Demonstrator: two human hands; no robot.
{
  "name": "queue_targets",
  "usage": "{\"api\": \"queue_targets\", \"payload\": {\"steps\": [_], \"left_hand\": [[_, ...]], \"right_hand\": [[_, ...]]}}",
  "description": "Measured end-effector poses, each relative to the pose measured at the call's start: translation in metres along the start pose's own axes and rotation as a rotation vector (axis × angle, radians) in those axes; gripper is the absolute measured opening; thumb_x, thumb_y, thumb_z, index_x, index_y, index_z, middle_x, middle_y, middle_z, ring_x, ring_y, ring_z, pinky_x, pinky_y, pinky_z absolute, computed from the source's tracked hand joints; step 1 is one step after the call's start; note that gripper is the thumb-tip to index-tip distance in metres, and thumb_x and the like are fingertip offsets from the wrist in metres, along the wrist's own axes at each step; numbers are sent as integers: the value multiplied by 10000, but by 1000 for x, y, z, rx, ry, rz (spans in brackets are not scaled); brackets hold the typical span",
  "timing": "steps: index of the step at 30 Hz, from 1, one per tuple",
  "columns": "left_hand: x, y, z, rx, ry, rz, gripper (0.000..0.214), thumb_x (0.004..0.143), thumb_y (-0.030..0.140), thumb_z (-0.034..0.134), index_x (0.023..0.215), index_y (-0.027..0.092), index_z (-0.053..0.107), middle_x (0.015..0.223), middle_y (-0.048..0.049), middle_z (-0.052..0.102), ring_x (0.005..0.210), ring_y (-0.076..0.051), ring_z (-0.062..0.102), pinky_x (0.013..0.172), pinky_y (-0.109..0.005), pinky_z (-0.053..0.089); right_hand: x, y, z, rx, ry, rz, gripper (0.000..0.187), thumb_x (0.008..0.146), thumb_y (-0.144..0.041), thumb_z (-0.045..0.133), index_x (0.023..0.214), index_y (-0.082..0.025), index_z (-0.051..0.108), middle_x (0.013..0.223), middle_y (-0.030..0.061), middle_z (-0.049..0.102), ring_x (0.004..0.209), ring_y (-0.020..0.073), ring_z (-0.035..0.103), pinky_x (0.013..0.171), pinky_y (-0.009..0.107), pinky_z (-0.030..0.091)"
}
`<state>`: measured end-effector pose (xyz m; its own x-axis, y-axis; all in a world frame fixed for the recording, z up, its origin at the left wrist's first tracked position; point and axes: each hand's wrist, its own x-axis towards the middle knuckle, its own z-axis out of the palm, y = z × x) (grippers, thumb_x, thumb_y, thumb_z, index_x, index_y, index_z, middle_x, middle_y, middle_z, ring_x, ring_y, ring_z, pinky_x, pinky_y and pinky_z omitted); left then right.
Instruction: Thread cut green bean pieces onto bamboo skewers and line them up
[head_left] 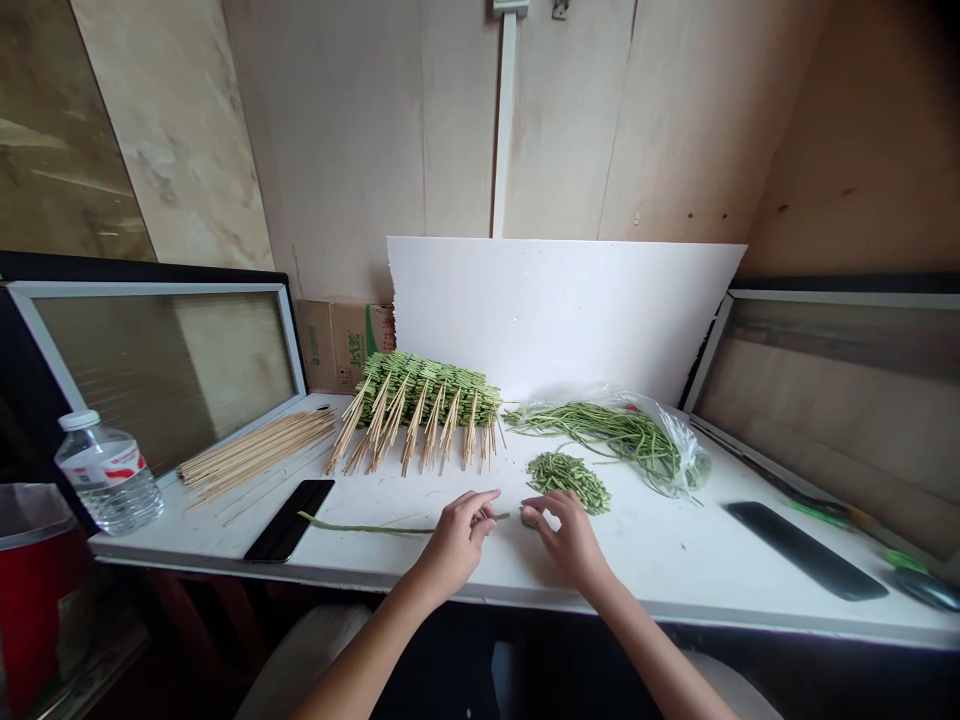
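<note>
Bean (pixel 367 528): head view, and here it is, one long green pod stretched across the near tabletop (pixel 660 565), far tip over by the phone (pixel 289 521); with the surface seeming to carry its weight, a light grip looks enough.

Left hand (pixel 459 525): pinched on that bean near its other end, a short stub poking out past the fingers, probably to steady it and point it at the opposite hand.

Right hand (pixel 571 535): just across the gap, thumb and finger drawn narrow; maybe a green scrap between them, I cannot tell.

Cut pieces (pixel 568 482): heaped right behind the right hand, likely for a short reach.

Bagged beans (pixel 611 425): spilling from clear plastic farther back, loose ends facing the middle, seemingly for easy access.

Skewered bundles (pixel 431 390): stacked at the back, bare stick ends fanned forward, presumably so the green parts nest together.

Loose sticks (pixel 255 450): roughly parallel at left, well apart from the cut pieces.
</note>
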<state>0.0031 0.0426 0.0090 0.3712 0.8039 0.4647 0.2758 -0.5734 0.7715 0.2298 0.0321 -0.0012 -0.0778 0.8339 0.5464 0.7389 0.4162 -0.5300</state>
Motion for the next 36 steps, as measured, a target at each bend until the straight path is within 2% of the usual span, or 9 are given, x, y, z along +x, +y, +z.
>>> {"api": "queue_targets", "payload": {"steps": [3, 7, 10, 12, 16, 22, 29, 32, 36], "left_hand": [[0, -3, 5, -46, 27, -7, 446, 911, 96, 619, 1343, 205, 630, 988, -57, 731, 900, -184, 690, 873, -342, 575], [-1, -2, 6, -33, 27, -5, 400, 916, 144, 652, 1312, 200, 650, 970, -56, 749, 885, -185, 702, 860, -331, 573], [0, 1, 1, 52, 26, -11, 207, 917, 164, 661, 1100, 195, 754, 957, -63, 756, 868, -202, 697, 827, -332, 554], [0, 3, -2, 94, 16, 27, 153, 928, 148, 637, 955, 190, 781, 914, -61, 751, 857, -204, 688, 807, -322, 533], [-1, 7, -2, 109, -10, 88, 226, 948, 111, 572, 928, 185, 784, 877, -62, 723, 816, -191, 673, 758, -297, 518], [-5, 8, -1, 104, -84, 190, 382, 858, -40, 461, 907, 170, 777, 879, -63, 707, 815, -176, 665, 759, -279, 529], [-1, 9, -10, 24, -116, 180, 400, 787, -83, 445, 789, 162, 762, 758, -39, 694, 738, -160, 640, 710, -260, 494], [3, 6, -15, 5, -85, 130, 351, 832, -41, 494, 835, 164, 779, 773, -39, 705, 745, -162, 653, 728, -264, 504], [4, 3, -19, 6, -43, 82, 256, 966, 137, 555, 1027, 189, 798, 919, -72, 739, 851, -188, 685, 796, -295, 530]], "right_hand": [[-1, -24, -4, 199, -104, -29, 366, 963, -529, 617, 1139, -240, 756, 923, 78, 745, 842, 242, 632, 742, 368, 505], [-3, -40, -3, 249, -97, -58, 289, 961, -505, 635, 982, -255, 779, 846, 64, 733, 805, 232, 617, 686, 339, 486], [-2, -40, -5, 240, -25, -36, 271, 976, -473, 620, 941, -247, 765, 847, 69, 730, 784, 232, 601, 667, 345, 480], [-1, -40, -7, 222, -31, -61, 243, 972, -453, 631, 953, -247, 757, 852, 72, 723, 798, 237, 592, 658, 347, 476], [-2, -46, -8, 211, -58, -135, 189, 967, -406, 647, 945, -245, 742, 851, 80, 703, 820, 246, 573, 637, 344, 462], [-6, -56, -4, 302, -60, -83, 158, 955, -221, 583, 854, -235, 702, 813, 51, 685, 804, 226, 559, 659, 329, 449], [-4, -55, -7, 496, -218, -60, 214, 925, -397, 679, 812, -230, 751, 765, 44, 699, 801, 223, 615, 709, 335, 477], [0, -43, -10, 411, -124, -9, 281, 902, -504, 703, 859, -240, 786, 817, 61, 720, 813, 238, 627, 694, 343, 472], [5, -11, -9, 84, -4, 41, 356, 940, -560, 622, 904, -265, 818, 815, 77, 697, 857, 284, 597, 798, 429, 475]]}}
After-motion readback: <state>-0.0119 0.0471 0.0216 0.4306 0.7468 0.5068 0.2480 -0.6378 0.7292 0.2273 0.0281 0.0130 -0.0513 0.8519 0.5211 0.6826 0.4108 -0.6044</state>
